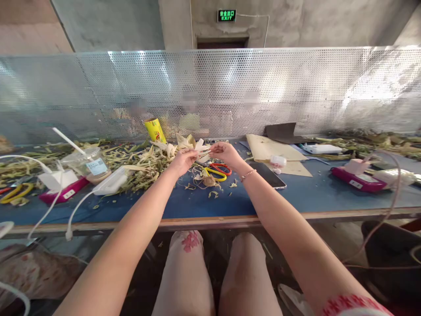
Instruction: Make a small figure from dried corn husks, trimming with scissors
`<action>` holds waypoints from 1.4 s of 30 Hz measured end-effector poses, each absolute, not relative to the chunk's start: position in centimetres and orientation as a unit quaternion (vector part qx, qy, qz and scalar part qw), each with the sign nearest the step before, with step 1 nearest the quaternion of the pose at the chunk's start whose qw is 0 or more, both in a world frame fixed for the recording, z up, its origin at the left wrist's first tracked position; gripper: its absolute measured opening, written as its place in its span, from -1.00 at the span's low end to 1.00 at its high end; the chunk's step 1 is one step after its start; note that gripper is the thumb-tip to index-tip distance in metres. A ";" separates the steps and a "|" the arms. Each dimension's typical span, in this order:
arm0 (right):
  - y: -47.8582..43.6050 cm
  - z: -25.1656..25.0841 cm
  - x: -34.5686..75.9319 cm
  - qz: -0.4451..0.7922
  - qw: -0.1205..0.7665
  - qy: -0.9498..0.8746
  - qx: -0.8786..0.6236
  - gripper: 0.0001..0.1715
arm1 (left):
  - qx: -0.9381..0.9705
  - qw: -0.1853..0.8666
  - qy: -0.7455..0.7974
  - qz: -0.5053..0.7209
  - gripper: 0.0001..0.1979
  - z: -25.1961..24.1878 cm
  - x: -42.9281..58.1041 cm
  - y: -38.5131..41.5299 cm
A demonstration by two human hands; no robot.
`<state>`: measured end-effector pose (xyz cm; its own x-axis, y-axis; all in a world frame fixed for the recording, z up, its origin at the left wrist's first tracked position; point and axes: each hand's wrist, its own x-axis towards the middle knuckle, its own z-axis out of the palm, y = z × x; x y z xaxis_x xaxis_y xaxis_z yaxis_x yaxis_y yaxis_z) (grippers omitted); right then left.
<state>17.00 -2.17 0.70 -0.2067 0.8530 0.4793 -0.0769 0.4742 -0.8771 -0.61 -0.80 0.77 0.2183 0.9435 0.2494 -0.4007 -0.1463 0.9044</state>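
My left hand (184, 159) and my right hand (225, 152) are raised over the blue table (296, 193), fingers pinched on either end of a pale strip of dried corn husk (203, 152). Just below them lie scissors with red and yellow handles (217, 171) and a small tangle of husk fibre (208, 180). A heap of husk pieces (148, 160) spreads to the left of my left hand. My right wrist wears a thin bracelet.
A plastic cup with a straw (86, 161), a white power bank (110, 184) with cable, and a pink device (62, 193) lie left. A phone (269, 175), cardboard sheets (276, 151) and another pink device (358, 179) lie right. A yellow roll (154, 130) stands by the perforated metal screen (296, 87).
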 end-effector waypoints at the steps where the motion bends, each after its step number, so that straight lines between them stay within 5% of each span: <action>1: -2.1 0.7 17.0 0.411 0.563 -0.652 -0.300 -0.75 | 0.513 0.597 0.267 0.556 -0.88 0.7 -0.6 -0.9; 10: -2.3 1.4 17.2 0.328 0.604 -0.658 -0.308 -0.80 | 0.537 0.594 0.287 0.526 -0.82 0.8 -0.2 -1.3; 18: -3.8 1.6 16.8 0.123 0.598 -0.729 -0.310 -0.96 | 0.555 0.553 0.368 0.501 -0.79 0.4 -0.2 -0.9; 25: -3.9 1.4 16.6 0.042 0.578 -0.755 -0.308 -0.91 | 0.689 0.437 0.393 0.424 -0.74 0.6 0.2 -2.0; 35: -3.7 0.6 15.5 0.057 0.523 -0.791 -0.311 -0.88 | 0.839 0.257 0.348 0.331 -0.62 0.7 0.8 -2.4; 42: -3.3 1.0 15.8 0.134 0.546 -0.732 -0.385 -0.87 | 0.782 0.326 0.346 0.402 -0.66 0.0 0.8 -2.0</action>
